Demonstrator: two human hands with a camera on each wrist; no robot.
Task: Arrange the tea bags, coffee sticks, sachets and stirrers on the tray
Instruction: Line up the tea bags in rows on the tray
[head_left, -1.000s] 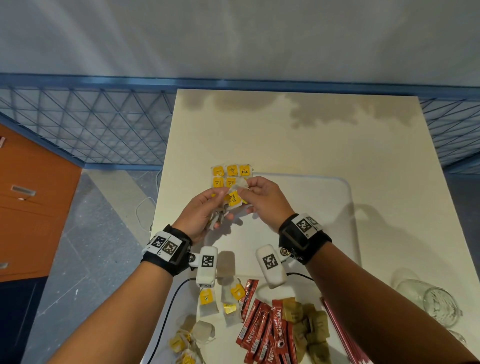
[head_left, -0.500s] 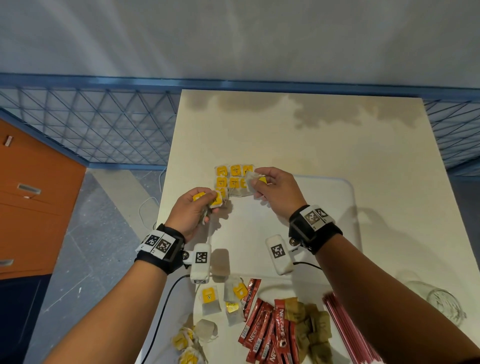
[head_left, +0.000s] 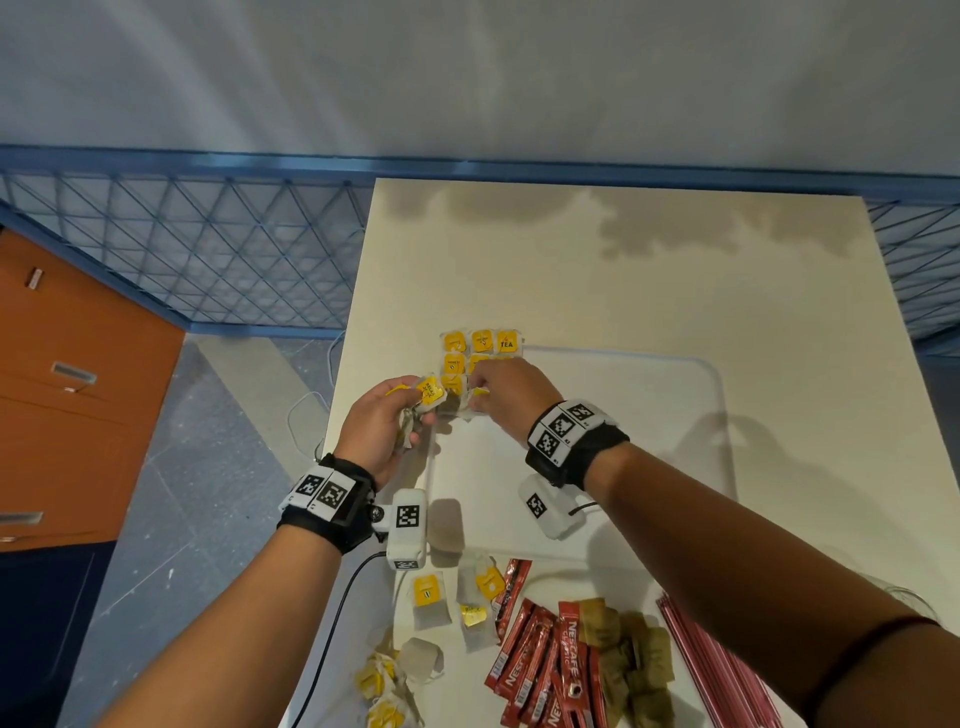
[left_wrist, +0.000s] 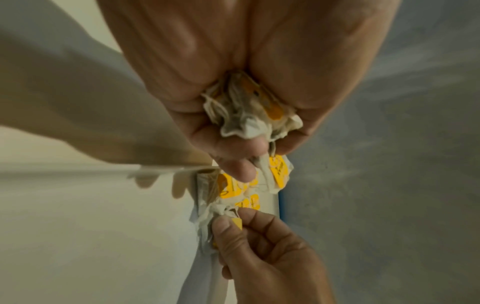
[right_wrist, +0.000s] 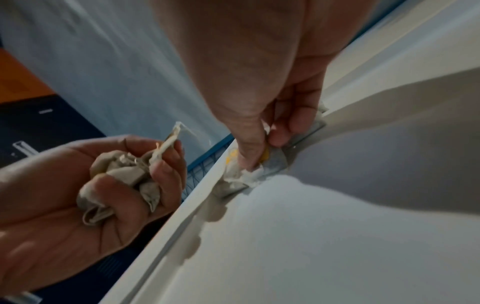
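Your left hand (head_left: 382, 426) grips a bunch of tea bags (left_wrist: 249, 107) left of centre; your right hand (head_left: 506, 397) pinches one tea bag (right_wrist: 240, 174) down at the tray (head_left: 675, 415) corner, beside the laid rows (head_left: 480, 345)

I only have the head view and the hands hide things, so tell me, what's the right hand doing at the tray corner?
Observer: The right hand pinches one tea bag by its yellow tag, low at the tray corner.
Operator: Is the left hand empty?
Observer: No, the left hand grips a crumpled bunch of tea bags in its palm.
Operator: Anything sticking out of it?
Observer: One tag dangles past its fingertips.
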